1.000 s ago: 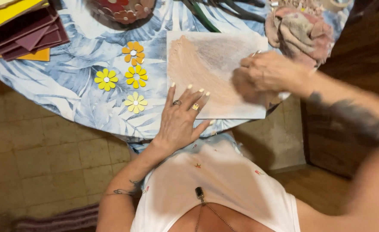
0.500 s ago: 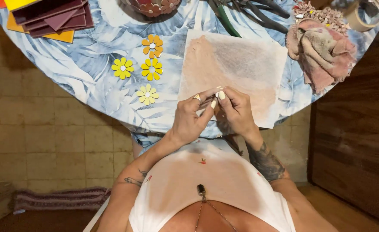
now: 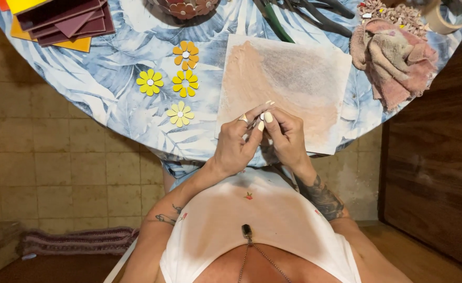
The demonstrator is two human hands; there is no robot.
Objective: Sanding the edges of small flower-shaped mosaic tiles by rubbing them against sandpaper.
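My left hand [image 3: 236, 144] and my right hand [image 3: 288, 137] meet over the near edge of a square board [image 3: 288, 78] smeared pink and grey. Their fingertips pinch one small pale piece [image 3: 261, 116] between them; it is too small to tell what it is. My left hand wears a ring. Left of the board lie several small flower shapes made of petals, one orange [image 3: 185, 55] and three yellow ones [image 3: 150, 82] on the blue leaf-print tablecloth [image 3: 110, 89].
A stack of dark red, orange and yellow tiles [image 3: 66, 23] sits at the far left. A mosaic bowl [image 3: 185, 8] and pliers [image 3: 315, 13] lie at the back. A crumpled pink-grey rag [image 3: 393, 57] and a tape roll [image 3: 443, 18] are at the right. Tiled floor below.
My right hand has come back from the board's right edge and my left hand has lifted off the board; both now pinch a small piece together. The camera has shifted slightly.
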